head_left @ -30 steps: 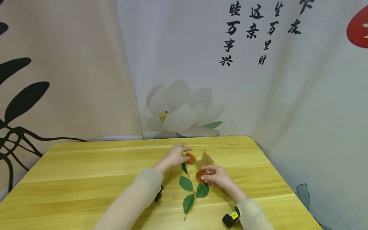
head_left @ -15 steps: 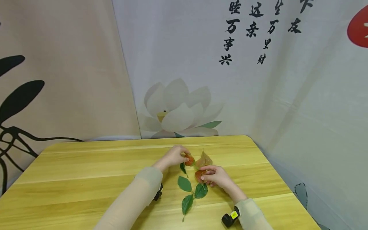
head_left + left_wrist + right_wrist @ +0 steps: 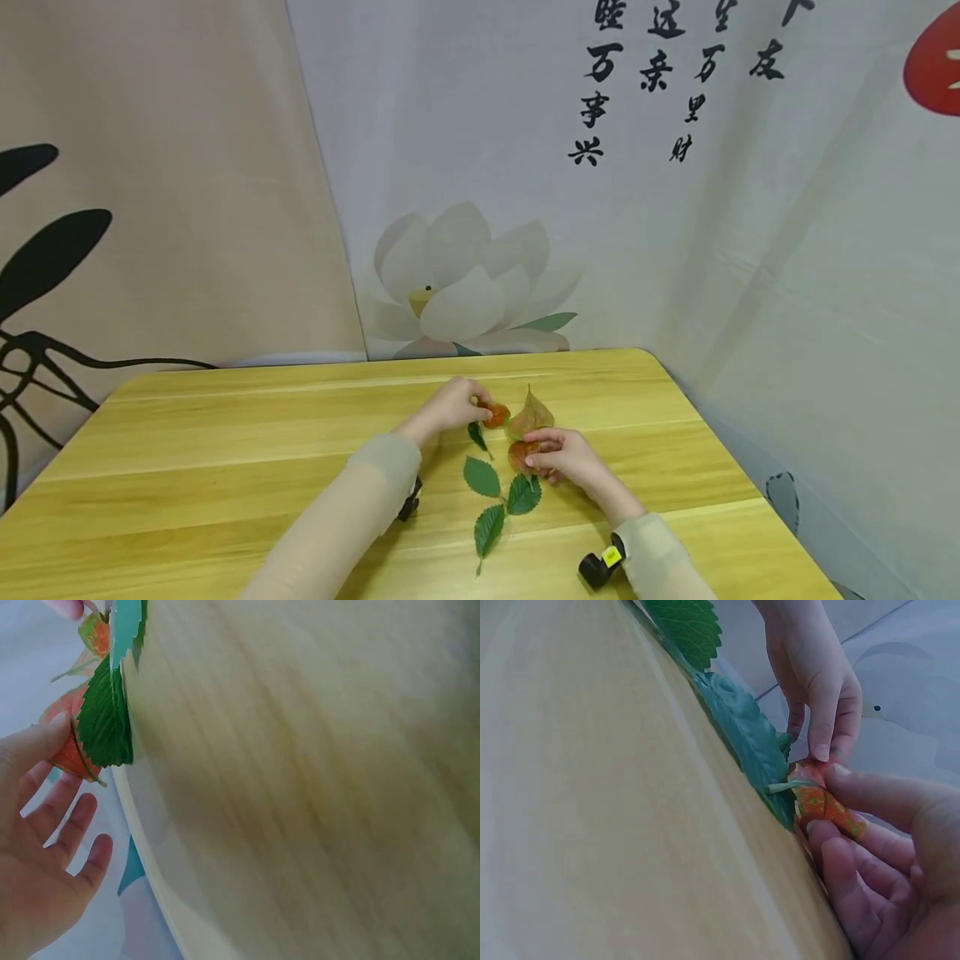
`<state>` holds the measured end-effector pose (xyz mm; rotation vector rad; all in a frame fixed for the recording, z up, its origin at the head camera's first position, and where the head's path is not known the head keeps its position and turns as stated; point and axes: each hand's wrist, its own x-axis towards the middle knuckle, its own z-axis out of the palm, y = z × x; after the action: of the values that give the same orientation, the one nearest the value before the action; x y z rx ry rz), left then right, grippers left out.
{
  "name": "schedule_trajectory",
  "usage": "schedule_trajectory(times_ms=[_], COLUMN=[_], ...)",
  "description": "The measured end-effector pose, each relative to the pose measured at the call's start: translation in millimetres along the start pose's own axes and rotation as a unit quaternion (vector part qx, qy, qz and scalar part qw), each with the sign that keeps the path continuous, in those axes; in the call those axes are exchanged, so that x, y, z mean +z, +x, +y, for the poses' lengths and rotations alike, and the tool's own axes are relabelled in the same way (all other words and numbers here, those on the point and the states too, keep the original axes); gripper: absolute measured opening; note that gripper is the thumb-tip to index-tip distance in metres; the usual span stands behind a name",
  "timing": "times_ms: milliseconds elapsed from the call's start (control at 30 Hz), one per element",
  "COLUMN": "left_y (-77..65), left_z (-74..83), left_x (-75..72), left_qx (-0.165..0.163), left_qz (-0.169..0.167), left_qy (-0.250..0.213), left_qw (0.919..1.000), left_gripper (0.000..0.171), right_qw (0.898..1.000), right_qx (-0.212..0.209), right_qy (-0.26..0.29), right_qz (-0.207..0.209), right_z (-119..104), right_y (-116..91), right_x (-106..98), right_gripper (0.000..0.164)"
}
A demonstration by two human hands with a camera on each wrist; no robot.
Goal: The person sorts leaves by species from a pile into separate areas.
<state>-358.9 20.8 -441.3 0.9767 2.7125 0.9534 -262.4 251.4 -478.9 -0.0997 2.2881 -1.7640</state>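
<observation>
On the wooden table lies an artificial Chinese lantern stem with serrated green leaves (image 3: 482, 477) and papery pods. At its far left, my left hand (image 3: 450, 405) pinches an orange pod (image 3: 497, 416) between thumb and fingers; the left wrist view shows the thumb on that pod (image 3: 73, 759), beside a green leaf (image 3: 105, 712). My right hand (image 3: 567, 457) pinches a second orange pod (image 3: 519, 457), nearer the front; in the right wrist view the thumb and fingers hold this pod (image 3: 821, 810) by its sides. A pale peach pod (image 3: 531, 415) stands between and behind the hands, point upward.
The yellow wooden table (image 3: 225, 467) spreads wide on both sides of the stem. Behind it hangs a printed cloth backdrop (image 3: 480, 275) with a lotus and dark lettering. A black wrist camera (image 3: 597, 570) sits below the right sleeve.
The left hand's fingers have drawn in slightly around its orange pod. The right hand keeps its hold on the other pod, and the head view has shifted a little.
</observation>
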Motion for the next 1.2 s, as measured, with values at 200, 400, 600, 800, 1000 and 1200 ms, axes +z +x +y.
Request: schedule_trajectory(times_ms=[200,400,600,800,1000,1200], left_y=[-4.2,-12.6,-29.3,-56.5,-91.4,-135.4], left_z=[3.8,5.0,-0.1,-17.2,-41.8,-64.3], left_x=[-7.1,-17.4,-35.2,-56.2,-81.7,-115.7], left_qx=[-0.005,-0.008,-0.015,-0.024,-0.032,-0.084], left_qz=[0.010,0.040,0.054,0.071,0.093,0.102], left_qy=[-0.031,-0.058,-0.090,-0.144,-0.174,-0.162], left_qw=[0.9994,0.9975,0.9943,0.9867,0.9799,0.9780], left_gripper=[0.008,0.008,0.013,0.014,0.024,0.038], right_qw=[1.000,1.000,1.000,1.000,0.999,1.000], right_qx=[0.000,-0.006,-0.012,-0.019,-0.017,-0.019], right_qy=[-0.005,-0.013,-0.011,-0.024,-0.028,-0.024], right_qz=[0.000,-0.001,-0.005,-0.001,0.002,0.000], right_z=[-2.1,-3.2,-4.2,-1.2,1.6,-2.6], right_y=[0.2,0.4,-3.2,-2.4,-1.0,-4.5], right_x=[0.8,3.1,2.5,1.6,1.8,2.8], right_gripper=[0.043,0.043,0.045,0.046,0.045,0.045])
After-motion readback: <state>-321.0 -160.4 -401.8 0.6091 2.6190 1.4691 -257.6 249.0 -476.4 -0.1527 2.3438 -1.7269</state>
